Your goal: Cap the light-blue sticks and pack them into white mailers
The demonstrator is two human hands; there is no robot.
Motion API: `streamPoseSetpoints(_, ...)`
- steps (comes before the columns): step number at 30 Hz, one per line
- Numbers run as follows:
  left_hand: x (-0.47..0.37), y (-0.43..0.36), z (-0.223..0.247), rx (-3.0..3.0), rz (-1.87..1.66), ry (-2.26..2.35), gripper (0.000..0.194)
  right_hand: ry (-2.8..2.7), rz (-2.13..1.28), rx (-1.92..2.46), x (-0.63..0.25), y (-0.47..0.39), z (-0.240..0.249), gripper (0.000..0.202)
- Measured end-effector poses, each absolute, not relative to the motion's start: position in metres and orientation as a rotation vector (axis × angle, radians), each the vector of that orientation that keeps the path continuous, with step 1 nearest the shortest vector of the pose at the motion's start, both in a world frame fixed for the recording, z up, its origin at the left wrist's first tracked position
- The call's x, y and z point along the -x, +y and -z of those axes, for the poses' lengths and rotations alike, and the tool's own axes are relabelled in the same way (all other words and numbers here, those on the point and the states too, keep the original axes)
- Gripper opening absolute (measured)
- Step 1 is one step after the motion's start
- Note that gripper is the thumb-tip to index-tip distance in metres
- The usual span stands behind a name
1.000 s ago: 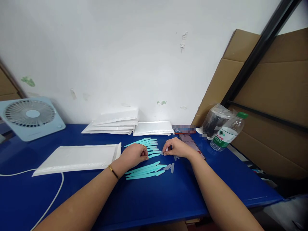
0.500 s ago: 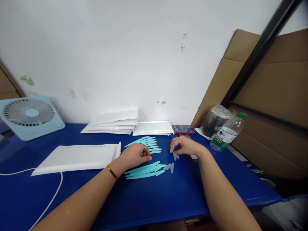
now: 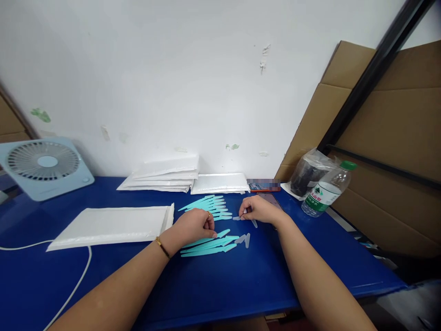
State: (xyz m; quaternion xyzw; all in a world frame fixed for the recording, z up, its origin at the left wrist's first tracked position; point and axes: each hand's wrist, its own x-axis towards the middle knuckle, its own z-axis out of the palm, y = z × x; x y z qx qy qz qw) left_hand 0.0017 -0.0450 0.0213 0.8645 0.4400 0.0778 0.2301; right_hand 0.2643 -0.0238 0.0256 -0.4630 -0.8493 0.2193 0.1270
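Several turquoise razors (image 3: pixel 220 251), shaped like eyebrow razors, lie in a nearer group on the blue table. A farther fan of turquoise razors (image 3: pixel 206 202) lies behind my left hand (image 3: pixel 197 225). Its fingers are curled in, with the thumb tip over the topmost razor of the nearer group; whether it grips that razor is hidden. My right hand (image 3: pixel 259 209) pinches a small translucent blade cap (image 3: pixel 245 212) just right of the fan. One loose cap (image 3: pixel 254 223) lies below that hand, and two more caps (image 3: pixel 247 240) rest at the tips of the nearer razors.
A white padded envelope (image 3: pixel 113 225) lies at left, with stacked envelopes (image 3: pixel 161 177) against the wall. A light blue fan (image 3: pixel 44 168) with a white cable stands far left. Two phones, one a dark phone (image 3: pixel 268 198), a bagged dark item (image 3: pixel 306 177) and a water bottle (image 3: pixel 325 193) are at right.
My right hand has shifted slightly left toward the fan of razors. My left hand has dropped a little, its thumb now over the nearer group's top razor.
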Motion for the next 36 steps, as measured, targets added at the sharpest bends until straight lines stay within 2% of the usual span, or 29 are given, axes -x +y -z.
streamPoseSetpoints(3,-0.002,-0.044,-0.019,-2.436,-0.299,1.268,0.016,-2.493,-0.639,1.329,-0.264,-0.024,-0.026,0.014)
streamPoseSetpoints(12,-0.004,-0.045,-0.020,-2.442,-0.283,1.260,0.017,-2.471,-0.688,1.298,-0.261,-0.025,-0.026,0.021)
streamPoseSetpoints(25,-0.006,-0.039,-0.015,-2.456,-0.365,1.288,0.012,-2.454,-0.712,1.238,-0.228,-0.034,-0.019,0.017)
streamPoseSetpoints(36,-0.001,-0.033,-0.014,-2.444,-0.343,1.274,0.010,-2.504,-0.538,1.296,-0.235,-0.034,-0.024,0.013)
